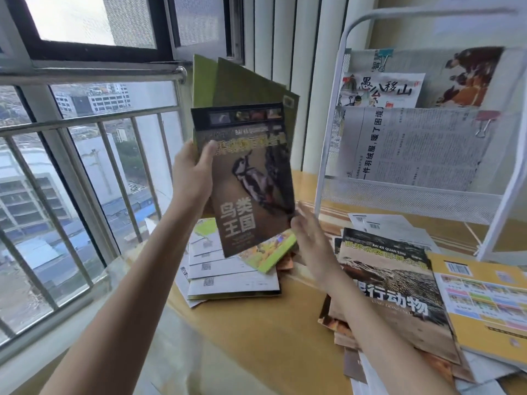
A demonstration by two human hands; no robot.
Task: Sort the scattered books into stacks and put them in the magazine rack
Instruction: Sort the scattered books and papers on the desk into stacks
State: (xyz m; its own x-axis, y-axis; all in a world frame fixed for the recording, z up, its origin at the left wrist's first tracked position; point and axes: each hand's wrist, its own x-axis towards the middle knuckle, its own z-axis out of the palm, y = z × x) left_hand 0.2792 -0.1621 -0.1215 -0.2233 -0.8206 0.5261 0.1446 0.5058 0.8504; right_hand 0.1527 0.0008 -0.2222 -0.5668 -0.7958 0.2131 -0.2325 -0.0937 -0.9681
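Glossy thin books [251, 178] are being held up in a fan by the left hand [192, 178], thumb pinched over the front cover with the woodpecker on it, a couple of green ones splayed out behind. The right hand [309, 235] is flat and relaxed, fingers touching the bottom corner of the bunch, nothing gripped by it. So the whole fan is carried by one grip at the left edge, which looks like the weak spot: slick covers, unaligned, and the back ones could probably be let slip out sideways if the bunch gets tilted.

More books are lying on the desk [256, 323]: a pale pile [228, 277] right under the fan, and a messy heap [399, 295] on the right. A dropped book would likely knock those apart again.

The magazine rack [413, 195] stands at the back right, with newspapers already clipped in it, so snagging on those seems possible too.
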